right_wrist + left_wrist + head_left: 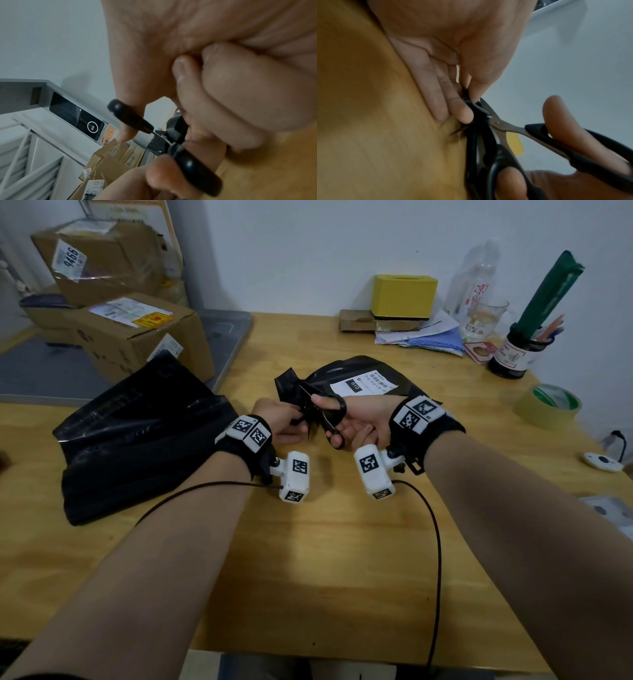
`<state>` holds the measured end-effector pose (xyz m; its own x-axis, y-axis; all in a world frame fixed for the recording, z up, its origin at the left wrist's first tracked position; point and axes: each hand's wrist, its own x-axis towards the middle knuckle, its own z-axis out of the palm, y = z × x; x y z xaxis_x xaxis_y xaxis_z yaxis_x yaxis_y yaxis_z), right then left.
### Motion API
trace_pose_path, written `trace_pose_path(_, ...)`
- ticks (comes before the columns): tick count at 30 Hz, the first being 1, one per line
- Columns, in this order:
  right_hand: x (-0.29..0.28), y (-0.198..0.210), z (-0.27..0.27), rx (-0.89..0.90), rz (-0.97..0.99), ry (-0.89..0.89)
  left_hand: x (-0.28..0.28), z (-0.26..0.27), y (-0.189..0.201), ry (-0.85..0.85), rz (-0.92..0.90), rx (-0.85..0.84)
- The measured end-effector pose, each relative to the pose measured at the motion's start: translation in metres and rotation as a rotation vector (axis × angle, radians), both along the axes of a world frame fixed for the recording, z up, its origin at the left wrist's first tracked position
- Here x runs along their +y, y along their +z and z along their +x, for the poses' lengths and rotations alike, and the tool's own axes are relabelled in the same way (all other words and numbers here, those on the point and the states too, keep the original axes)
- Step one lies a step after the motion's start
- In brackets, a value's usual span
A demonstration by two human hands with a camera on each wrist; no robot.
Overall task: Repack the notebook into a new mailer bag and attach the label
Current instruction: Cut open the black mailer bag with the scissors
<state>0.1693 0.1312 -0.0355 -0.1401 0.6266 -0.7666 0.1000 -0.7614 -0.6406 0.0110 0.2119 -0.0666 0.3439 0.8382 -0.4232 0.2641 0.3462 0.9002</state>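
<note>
A black mailer bag (363, 371) with a white label (364, 383) lies mid-table. My left hand (281, 419) pinches its near edge (471, 104) between thumb and fingers. My right hand (359, 419) grips black-handled scissors (330, 419), thumb and fingers through the loops (547, 132). The steel blades (489, 115) bite into the black plastic right beside my left fingertips. In the right wrist view the scissor handles (193, 167) show dark and close. A stack of black mailer bags (137, 436) lies to the left. The notebook is hidden from every view.
Cardboard boxes (137, 337) stand at the back left on a grey surface. A yellow box (404, 296), papers, a glass mug, a bottle (510, 354) and a tape roll (548, 405) line the back and right of the wooden table (308, 559).
</note>
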Motion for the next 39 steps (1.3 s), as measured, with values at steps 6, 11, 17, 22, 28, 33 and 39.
trace_pose_path(6,-0.001,-0.004,0.003,0.004,0.030,-0.035,0.002,-0.002,0.003,-0.034,0.000,0.000)
trace_pose_path(11,-0.005,-0.006,0.001,-0.013,0.052,-0.044,-0.001,-0.004,0.005,-0.066,0.002,0.005)
trace_pose_path(17,0.001,-0.006,-0.008,-0.051,0.051,-0.041,0.002,-0.010,0.003,-0.095,-0.009,0.009)
trace_pose_path(22,0.002,-0.002,-0.004,-0.075,0.034,-0.025,0.000,-0.012,0.003,-0.128,0.013,0.019)
trace_pose_path(28,0.009,0.009,0.000,-0.152,0.030,0.024,0.002,-0.013,0.002,-0.147,0.010,0.021)
trace_pose_path(33,0.009,0.016,0.010,-0.189,0.010,0.042,0.004,-0.012,0.002,-0.171,-0.001,0.037)
trace_pose_path(39,0.012,0.011,0.013,-0.203,0.026,0.043,0.007,-0.013,0.002,-0.178,-0.025,0.027)
